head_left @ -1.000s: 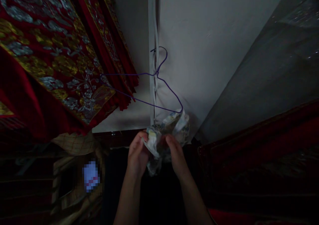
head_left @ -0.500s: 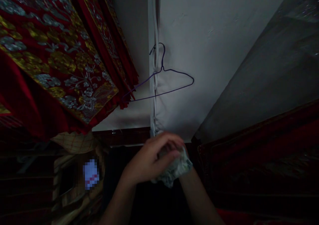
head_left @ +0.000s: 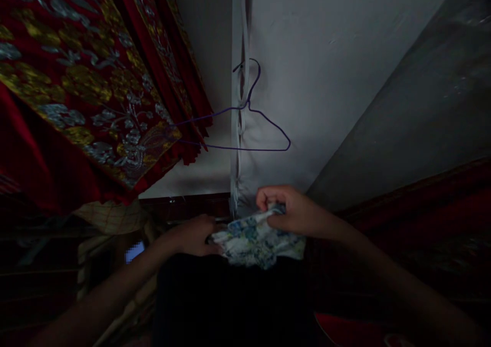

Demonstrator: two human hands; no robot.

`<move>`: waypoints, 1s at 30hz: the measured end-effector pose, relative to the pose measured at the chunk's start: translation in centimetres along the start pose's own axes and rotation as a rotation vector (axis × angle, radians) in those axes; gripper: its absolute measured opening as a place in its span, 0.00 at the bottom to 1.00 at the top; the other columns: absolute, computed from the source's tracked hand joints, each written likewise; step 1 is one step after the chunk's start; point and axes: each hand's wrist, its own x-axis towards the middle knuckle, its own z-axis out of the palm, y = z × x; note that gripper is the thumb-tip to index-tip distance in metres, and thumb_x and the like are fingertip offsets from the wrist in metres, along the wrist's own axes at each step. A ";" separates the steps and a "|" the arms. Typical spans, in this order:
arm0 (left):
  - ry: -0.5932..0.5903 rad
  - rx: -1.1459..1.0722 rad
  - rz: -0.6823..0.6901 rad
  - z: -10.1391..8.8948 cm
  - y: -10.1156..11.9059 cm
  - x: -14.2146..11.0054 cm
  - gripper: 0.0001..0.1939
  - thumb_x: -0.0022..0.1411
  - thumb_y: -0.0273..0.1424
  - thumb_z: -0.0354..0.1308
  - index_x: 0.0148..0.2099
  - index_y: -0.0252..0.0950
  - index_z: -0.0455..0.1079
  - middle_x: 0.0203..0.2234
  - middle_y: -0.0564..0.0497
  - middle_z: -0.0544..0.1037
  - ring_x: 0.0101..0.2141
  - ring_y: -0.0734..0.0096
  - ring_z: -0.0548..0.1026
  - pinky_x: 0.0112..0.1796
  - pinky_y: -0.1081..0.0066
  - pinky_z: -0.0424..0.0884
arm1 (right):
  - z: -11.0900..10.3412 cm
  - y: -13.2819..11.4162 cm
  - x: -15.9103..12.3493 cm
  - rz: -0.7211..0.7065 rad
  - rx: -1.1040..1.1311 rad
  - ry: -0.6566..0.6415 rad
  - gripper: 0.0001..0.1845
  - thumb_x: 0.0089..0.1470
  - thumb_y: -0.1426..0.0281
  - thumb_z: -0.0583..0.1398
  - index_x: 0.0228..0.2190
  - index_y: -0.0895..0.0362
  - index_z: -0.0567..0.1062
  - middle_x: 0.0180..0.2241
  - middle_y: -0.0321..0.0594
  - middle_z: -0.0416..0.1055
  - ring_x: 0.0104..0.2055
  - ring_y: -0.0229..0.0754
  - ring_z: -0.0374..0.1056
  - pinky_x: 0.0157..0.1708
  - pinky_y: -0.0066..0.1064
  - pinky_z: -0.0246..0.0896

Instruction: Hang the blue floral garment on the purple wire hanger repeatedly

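The cloth (head_left: 251,239) is lying right between my hands, its long axis running sideways across my front and tilting up a little towards my right. It is sitting below the hanger (head_left: 264,150), near it but apart from it, and my right hand (head_left: 289,211) is the one lying nearer to the hanger's lower right corner. Neither hand is having to reach for the cloth, since both are touching it.

My right hand is curling in from above, pinching the cloth's top edge between thumb and bent fingers, and some of the fabric is spreading out past it on the right. My left hand (head_left: 197,234) is gripping the bunched left end, its fingers closing more than spreading; the fingertips are sinking into shadow and folds, so I cannot tell just how they are pressing.

Between my hands the cloth is showing creases and a blue and yellow pattern on white. Above, the hanger is dangling from the pale cord (head_left: 246,24), its left end overlapping the red drape (head_left: 95,86) in my view.
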 end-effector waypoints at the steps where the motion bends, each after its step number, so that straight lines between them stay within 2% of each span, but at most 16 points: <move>1: 0.019 0.133 -0.066 -0.9 -0.3 -0.7 0.20 0.64 0.47 0.58 0.41 0.35 0.77 0.34 0.44 0.78 0.35 0.59 0.76 0.40 0.65 0.71 | -0.9 0.1 0.5 -0.049 -0.171 0.170 0.09 0.39 0.77 0.60 0.27 0.55 0.71 0.23 0.30 0.64 0.25 0.34 0.57 0.27 0.27 0.50; 3: 0.050 0.305 -0.218 -3.2 -0.7 -1.8 0.19 0.67 0.44 0.54 0.43 0.35 0.77 0.36 0.41 0.78 0.38 0.56 0.77 0.42 0.63 0.71 | -2.6 0.7 2.2 -0.141 -0.390 0.497 0.14 0.41 0.77 0.60 0.34 0.54 0.74 0.23 0.31 0.65 0.26 0.37 0.60 0.30 0.29 0.53; 4: 0.079 0.346 -0.286 -4.3 -0.6 -2.2 0.19 0.69 0.43 0.52 0.45 0.35 0.77 0.36 0.41 0.78 0.39 0.55 0.77 0.42 0.63 0.71 | -3.4 1.2 3.3 -0.183 -0.420 0.595 0.18 0.42 0.76 0.61 0.39 0.53 0.74 0.24 0.31 0.66 0.27 0.38 0.62 0.31 0.30 0.55; 5: 0.116 0.373 -0.344 -5.4 -0.4 -2.5 0.20 0.70 0.43 0.49 0.46 0.36 0.77 0.36 0.41 0.78 0.39 0.55 0.78 0.42 0.64 0.71 | -4.0 1.8 4.5 -0.218 -0.404 0.642 0.23 0.43 0.75 0.61 0.45 0.53 0.74 0.26 0.32 0.68 0.28 0.40 0.64 0.32 0.31 0.57; 7: 0.195 0.420 -0.427 -7.1 0.4 -3.0 0.22 0.72 0.43 0.45 0.49 0.37 0.77 0.37 0.42 0.79 0.40 0.56 0.79 0.41 0.64 0.71 | -4.9 3.3 7.2 -0.225 -0.288 0.649 0.31 0.46 0.73 0.60 0.55 0.54 0.70 0.31 0.36 0.73 0.31 0.42 0.68 0.34 0.32 0.61; 9: 0.239 0.478 -0.475 -8.0 1.6 -3.2 0.22 0.73 0.41 0.43 0.51 0.38 0.75 0.37 0.42 0.79 0.39 0.56 0.79 0.40 0.64 0.71 | -5.3 5.0 9.8 -0.117 -0.134 0.636 0.33 0.49 0.71 0.58 0.58 0.55 0.69 0.35 0.39 0.76 0.33 0.43 0.69 0.36 0.33 0.63; 11: 0.257 0.519 -0.498 -8.3 2.7 -3.5 0.21 0.73 0.39 0.42 0.53 0.38 0.74 0.37 0.42 0.80 0.38 0.56 0.79 0.40 0.64 0.71 | -5.2 6.4 11.5 -0.002 0.010 0.583 0.27 0.51 0.69 0.56 0.54 0.57 0.73 0.35 0.38 0.76 0.33 0.42 0.69 0.36 0.32 0.64; 13: 0.243 0.505 -0.520 -8.2 3.2 -3.8 0.21 0.73 0.40 0.42 0.50 0.39 0.74 0.36 0.42 0.80 0.38 0.56 0.80 0.41 0.63 0.72 | -5.3 7.4 12.1 0.002 0.069 0.542 0.18 0.48 0.67 0.56 0.41 0.57 0.77 0.31 0.36 0.74 0.33 0.40 0.68 0.35 0.30 0.63; 15: 0.188 0.421 -0.543 -8.1 3.2 -4.1 0.22 0.72 0.43 0.43 0.48 0.39 0.76 0.37 0.42 0.81 0.39 0.54 0.80 0.42 0.61 0.72 | -5.8 7.9 11.3 -0.054 0.033 0.551 0.08 0.42 0.68 0.58 0.28 0.56 0.74 0.25 0.33 0.70 0.30 0.38 0.65 0.31 0.27 0.60; 17: 0.134 0.328 -0.557 -8.3 2.8 -4.4 0.22 0.69 0.47 0.48 0.50 0.41 0.77 0.41 0.41 0.82 0.42 0.51 0.80 0.43 0.58 0.73 | -6.7 8.0 9.7 -0.050 -0.014 0.543 0.05 0.37 0.69 0.60 0.23 0.55 0.70 0.20 0.30 0.64 0.25 0.36 0.61 0.25 0.26 0.53; 20: 0.210 0.299 -0.477 -9.3 2.4 -4.3 0.24 0.64 0.49 0.56 0.54 0.40 0.76 0.49 0.40 0.80 0.50 0.48 0.77 0.51 0.54 0.72 | -8.2 7.4 6.8 -0.002 -0.049 0.512 0.06 0.36 0.69 0.60 0.23 0.55 0.68 0.17 0.28 0.60 0.21 0.35 0.57 0.21 0.26 0.46; 24: 0.490 0.374 -0.220 -11.8 3.5 -2.9 0.16 0.67 0.42 0.55 0.45 0.38 0.76 0.53 0.41 0.76 0.60 0.50 0.69 0.63 0.50 0.62 | -9.1 5.8 4.0 -0.061 -0.119 0.589 0.05 0.38 0.69 0.60 0.21 0.54 0.67 0.18 0.30 0.61 0.22 0.35 0.57 0.23 0.27 0.47; 27: 0.682 0.380 -0.126 -13.7 5.1 -1.3 0.10 0.67 0.36 0.53 0.40 0.37 0.73 0.55 0.41 0.74 0.61 0.50 0.67 0.64 0.49 0.60 | -8.5 4.6 3.1 -0.106 -0.105 0.559 0.07 0.39 0.69 0.61 0.20 0.54 0.66 0.20 0.31 0.62 0.24 0.36 0.57 0.25 0.28 0.49; 30: 0.796 0.259 -0.022 -15.1 6.3 0.9 0.11 0.66 0.30 0.50 0.47 0.36 0.70 0.60 0.41 0.71 0.61 0.54 0.68 0.63 0.53 0.64 | -6.7 3.7 2.9 -0.139 -0.064 0.508 0.05 0.41 0.69 0.60 0.21 0.55 0.67 0.21 0.31 0.62 0.25 0.36 0.58 0.27 0.28 0.51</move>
